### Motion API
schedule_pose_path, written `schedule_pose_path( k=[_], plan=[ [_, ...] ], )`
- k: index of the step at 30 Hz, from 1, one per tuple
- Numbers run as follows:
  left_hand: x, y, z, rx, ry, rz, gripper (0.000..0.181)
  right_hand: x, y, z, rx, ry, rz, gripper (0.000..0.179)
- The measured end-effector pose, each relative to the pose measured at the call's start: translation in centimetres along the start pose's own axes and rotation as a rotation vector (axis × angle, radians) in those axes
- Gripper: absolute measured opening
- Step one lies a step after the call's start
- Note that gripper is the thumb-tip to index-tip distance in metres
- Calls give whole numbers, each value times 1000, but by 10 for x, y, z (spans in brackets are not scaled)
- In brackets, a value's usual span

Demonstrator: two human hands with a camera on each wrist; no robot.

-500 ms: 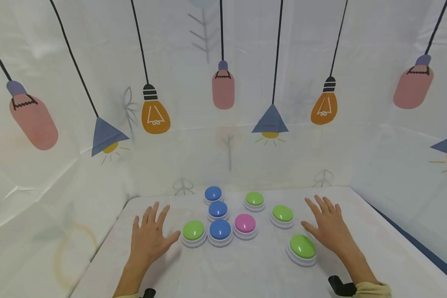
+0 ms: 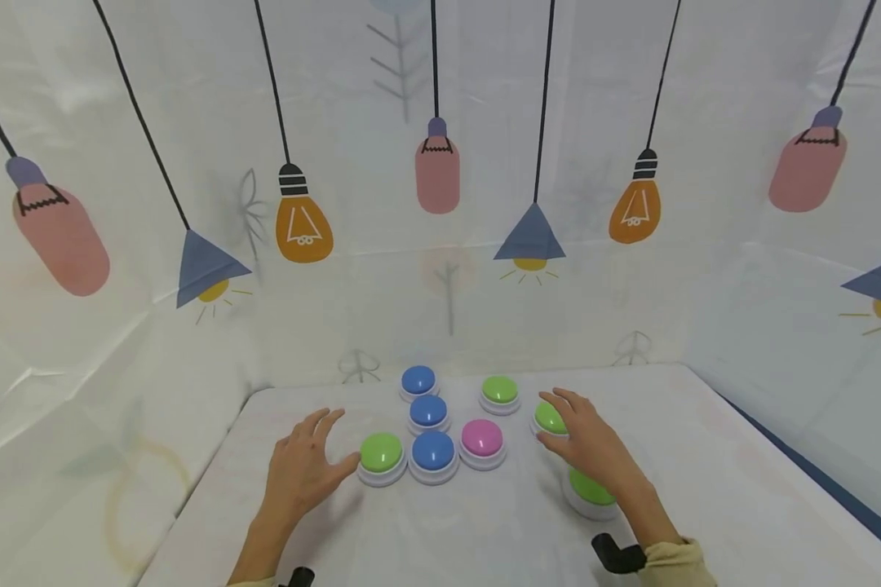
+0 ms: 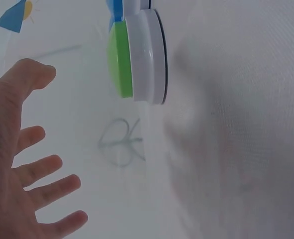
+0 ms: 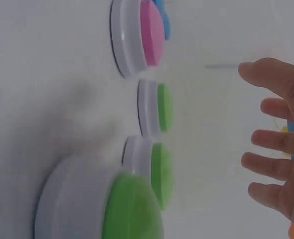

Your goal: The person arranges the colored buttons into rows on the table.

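On the left part of the white bench, the left hand is hovering, with its fingers spreading loosely and its thumb pointing at a left green button, near but apart. To the right, a near blue button, a middle blue button and a far blue button are forming a line towards the back edge. A pink button is sitting just beside the near blue one. Then a far green button is standing close to the back edge. Nearer to the right edge, the right hand is hovering, its relaxed fingers extending, and it is partly hiding a middle green button and a near green button.
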State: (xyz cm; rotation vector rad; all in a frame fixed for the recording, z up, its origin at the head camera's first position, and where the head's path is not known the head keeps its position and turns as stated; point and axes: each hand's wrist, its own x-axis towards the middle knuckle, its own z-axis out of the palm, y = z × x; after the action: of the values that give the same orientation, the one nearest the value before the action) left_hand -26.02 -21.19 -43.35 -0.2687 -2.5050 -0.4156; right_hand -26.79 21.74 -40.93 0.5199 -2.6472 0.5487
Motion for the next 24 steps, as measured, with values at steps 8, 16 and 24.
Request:
schedule_pose_path(
  k=[8,16,24],
  plan=[
    [1,1,7,-75,-67,-29,68,27,-52,37,103,-78,-18,62],
    [7,1,10,-142,-196,-109,71,52,-103,80,173,-141,-130,58],
    [6,8,19,-209,-283,-143,71,69,-140,116,178,-228,-170,56]
  ],
)
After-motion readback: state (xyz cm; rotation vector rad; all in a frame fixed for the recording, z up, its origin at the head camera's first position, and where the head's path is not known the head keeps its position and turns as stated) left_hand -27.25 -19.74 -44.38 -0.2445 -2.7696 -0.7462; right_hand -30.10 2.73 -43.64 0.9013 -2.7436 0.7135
